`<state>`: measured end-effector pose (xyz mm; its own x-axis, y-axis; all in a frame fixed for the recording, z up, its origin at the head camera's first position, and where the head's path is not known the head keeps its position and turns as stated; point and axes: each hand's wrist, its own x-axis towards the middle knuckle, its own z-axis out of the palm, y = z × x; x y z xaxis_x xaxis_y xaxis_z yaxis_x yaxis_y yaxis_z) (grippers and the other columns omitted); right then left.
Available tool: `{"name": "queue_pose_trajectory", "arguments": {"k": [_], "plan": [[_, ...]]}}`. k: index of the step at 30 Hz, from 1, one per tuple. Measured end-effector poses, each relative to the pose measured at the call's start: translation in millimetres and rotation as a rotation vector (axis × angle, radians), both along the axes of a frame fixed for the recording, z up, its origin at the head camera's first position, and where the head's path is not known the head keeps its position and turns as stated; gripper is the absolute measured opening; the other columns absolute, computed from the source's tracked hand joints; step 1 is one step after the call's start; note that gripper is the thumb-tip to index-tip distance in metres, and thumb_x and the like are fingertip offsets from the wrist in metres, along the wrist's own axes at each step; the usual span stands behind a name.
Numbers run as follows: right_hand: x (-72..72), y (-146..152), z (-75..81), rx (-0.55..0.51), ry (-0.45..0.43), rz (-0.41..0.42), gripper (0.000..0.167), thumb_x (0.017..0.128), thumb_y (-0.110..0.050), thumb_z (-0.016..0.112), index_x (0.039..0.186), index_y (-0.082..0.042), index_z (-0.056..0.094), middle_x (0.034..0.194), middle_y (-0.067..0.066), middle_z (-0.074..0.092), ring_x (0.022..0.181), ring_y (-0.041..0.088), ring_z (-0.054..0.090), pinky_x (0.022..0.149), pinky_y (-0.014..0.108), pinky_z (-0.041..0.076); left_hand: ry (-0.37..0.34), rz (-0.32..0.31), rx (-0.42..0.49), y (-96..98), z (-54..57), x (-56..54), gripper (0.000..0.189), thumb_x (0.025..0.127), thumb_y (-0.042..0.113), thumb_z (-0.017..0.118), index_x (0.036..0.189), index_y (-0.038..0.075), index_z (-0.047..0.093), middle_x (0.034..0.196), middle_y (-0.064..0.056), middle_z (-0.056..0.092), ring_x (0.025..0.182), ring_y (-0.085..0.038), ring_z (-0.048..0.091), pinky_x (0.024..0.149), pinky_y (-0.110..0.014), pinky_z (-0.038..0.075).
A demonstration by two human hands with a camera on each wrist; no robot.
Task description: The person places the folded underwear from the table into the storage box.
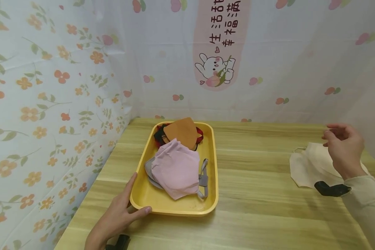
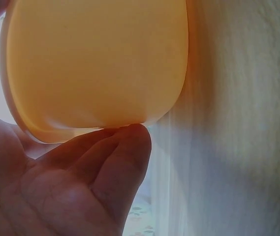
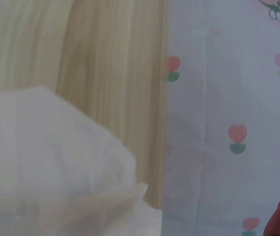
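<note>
A yellow plastic tray stands on the table, and my left hand holds its near left corner, thumb on the front side and fingers along the left wall. In the left wrist view, those fingertips touch the tray's outer wall. Inside lie a pink cloth piece, a grey one with a strap partly under it, and an orange one over black and red straps. At the right, my right hand hovers above a cream cloth piece with a thin loop, fingers loosely bent and holding nothing.
A wood-grain table carries everything. Behind it hangs a white printed sheet, and a floral sheet borders the left side. Black wrist devices sit at both wrists.
</note>
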<state>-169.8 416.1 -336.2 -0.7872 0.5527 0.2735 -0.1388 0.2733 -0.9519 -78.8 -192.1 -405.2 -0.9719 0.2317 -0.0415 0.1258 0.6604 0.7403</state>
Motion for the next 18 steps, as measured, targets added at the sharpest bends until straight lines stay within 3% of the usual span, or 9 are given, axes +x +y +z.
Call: {"name": "queue_pose_trajectory", "arguments": {"k": [5, 13, 18], "plan": [[3.3, 16, -11.1, 0.122, -0.162, -0.088, 0.02, 0.098, -0.013, 0.057, 0.103, -0.033, 0.061, 0.082, -0.025, 0.056, 0.071, -0.005, 0.052, 0.056, 0.007, 0.046, 0.01, -0.003, -0.018, 0.8, -1.8, 1.0, 0.108, 0.088, 0.046, 0.075, 0.164, 0.015, 0.004, 0.163, -0.021, 0.03, 0.144, -0.035, 0.044, 0.113, -0.058, 0.038], [13.2, 40, -18.7, 0.224, -0.356, 0.043, 0.016, 0.102, -0.026, 0.053, 0.1, -0.042, 0.048, 0.081, -0.038, 0.049, 0.07, -0.015, 0.05, 0.058, 0.01, 0.049, -0.001, 0.002, -0.019, 0.5, -0.7, 1.4, 0.108, 0.088, 0.046, 0.074, 0.164, 0.015, 0.003, 0.164, -0.02, 0.03, 0.144, -0.034, 0.044, 0.113, -0.056, 0.039], [16.4, 52, -21.4, 0.253, -0.374, 0.043, 0.019, 0.103, -0.029, 0.052, 0.101, -0.046, 0.045, 0.081, -0.039, 0.046, 0.072, -0.014, 0.046, 0.058, 0.009, 0.048, -0.01, 0.0, -0.008, 0.2, 1.3, 1.1, 0.108, 0.088, 0.046, 0.074, 0.164, 0.016, 0.002, 0.165, -0.02, 0.028, 0.145, -0.035, 0.043, 0.113, -0.056, 0.038]]}}
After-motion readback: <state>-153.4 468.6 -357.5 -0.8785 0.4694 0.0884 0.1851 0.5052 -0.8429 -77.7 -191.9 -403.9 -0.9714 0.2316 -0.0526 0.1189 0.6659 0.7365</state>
